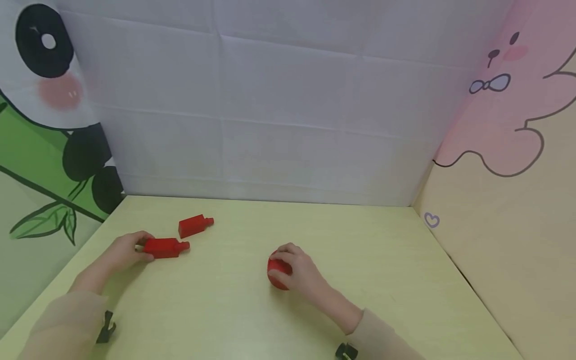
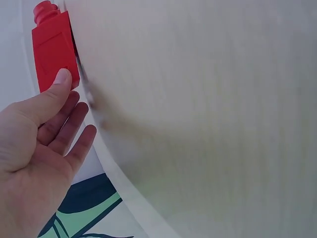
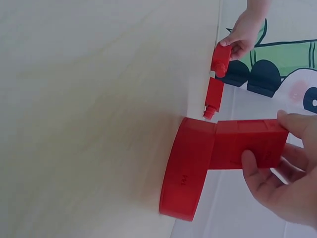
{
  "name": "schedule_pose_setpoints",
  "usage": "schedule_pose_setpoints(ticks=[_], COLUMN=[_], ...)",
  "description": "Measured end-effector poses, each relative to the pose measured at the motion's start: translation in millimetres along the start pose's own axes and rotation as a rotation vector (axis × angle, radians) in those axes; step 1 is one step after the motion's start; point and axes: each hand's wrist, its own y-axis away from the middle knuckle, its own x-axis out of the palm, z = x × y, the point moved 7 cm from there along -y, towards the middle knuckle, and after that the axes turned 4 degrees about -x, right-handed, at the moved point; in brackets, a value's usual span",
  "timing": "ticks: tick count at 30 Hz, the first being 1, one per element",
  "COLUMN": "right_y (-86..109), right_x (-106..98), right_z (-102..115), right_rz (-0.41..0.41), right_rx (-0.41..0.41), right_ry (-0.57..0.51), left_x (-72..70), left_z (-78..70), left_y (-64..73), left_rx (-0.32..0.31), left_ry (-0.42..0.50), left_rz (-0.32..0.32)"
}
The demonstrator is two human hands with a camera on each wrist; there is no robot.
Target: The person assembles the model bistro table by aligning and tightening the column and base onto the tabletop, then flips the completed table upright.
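- Left hand (image 1: 128, 251): over the left part of the pale yellow tabletop (image 1: 225, 310), with the held bottle (image 1: 161, 248) in its grip.
- Held bottle: red, flat-sided, gripped at its base end; its narrow neck points away from the palm, toward the right side of the head view.
- Left grip: thumb pressed on one broad face, at least one finger behind it; the remaining fingers lie loosely bent beside the base. Contact between held bottle and tabletop cannot be told.
- Second bottle (image 1: 192, 227): red, similar shape, lying on its side just beyond the held bottle; neck to the right; no hand on it.
- Right hand (image 1: 305, 272): near the middle of the tabletop, well apart from the left.
- Right grip: closed firmly on the red block (image 3: 242, 146), thumb on one side, fingers on the other, near the end away from the round piece (image 3: 185, 171).
- Round piece: red, curved wall with small raised marks, on the tabletop; the red block stands up from it, touching. How deep the joint goes cannot be told.
- Sleeves: beige (image 1: 67, 320) on both arms.
- White cloth (image 1: 288, 100) behind; pink cartoon figure (image 1: 508, 115) on the right wall.
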Motion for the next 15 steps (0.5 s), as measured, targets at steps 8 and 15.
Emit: schedule_pose_setpoints(ticks=[8,15], right_y=[2.3,3.3], right_x=[-7,-15], right_z=[-9,-13], right_rz=[0.119,0.198], right_rx=[-0.048,-0.152], right_ry=[-0.006,0.022], left_x=[-4.2,-7.1], left_z=[-12.9,-33.2], left_y=[1.7,0.3], left_rx=[0.026,0.029], left_ry=[0.020,0.009], left_rz=[-0.018,-0.043])
